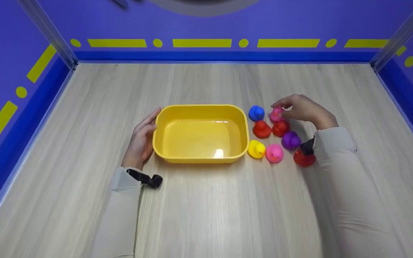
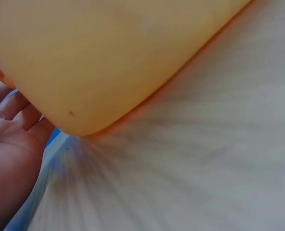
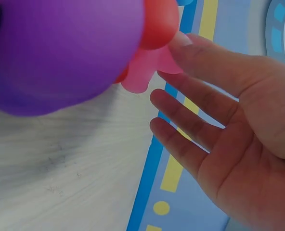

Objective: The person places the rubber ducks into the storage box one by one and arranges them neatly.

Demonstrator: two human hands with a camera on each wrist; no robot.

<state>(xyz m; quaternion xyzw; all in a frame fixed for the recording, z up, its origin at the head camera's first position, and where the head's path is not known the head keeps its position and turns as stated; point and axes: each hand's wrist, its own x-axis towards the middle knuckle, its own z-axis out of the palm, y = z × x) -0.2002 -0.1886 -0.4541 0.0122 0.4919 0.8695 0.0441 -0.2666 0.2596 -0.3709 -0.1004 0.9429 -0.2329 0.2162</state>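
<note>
A yellow plastic basin (image 1: 201,138) sits mid-table with nothing inside. Along its left end my left hand (image 1: 142,139) rests, fingers mostly straight against the outer wall; the left wrist view shows the palm (image 2: 10,154) beside the basin's corner (image 2: 80,115). To the right of the basin, my right hand (image 1: 307,109) pinches the far pink rubber duck (image 1: 276,114) between thumb and index finger. The other fingers (image 3: 186,149) are loosely extended in the right wrist view. Just in front of that duck is a red rubber duck (image 1: 281,128); a blue one (image 1: 256,113) stands to its left.
More rubber ducks cluster right of the basin: red (image 1: 262,129), purple (image 1: 291,140), yellow (image 1: 256,149), pink (image 1: 274,153) and another red (image 1: 303,158), partly covered by the black wrist camera (image 1: 307,147). Blue walls (image 1: 206,28) with yellow marks border the wooden table (image 1: 221,208).
</note>
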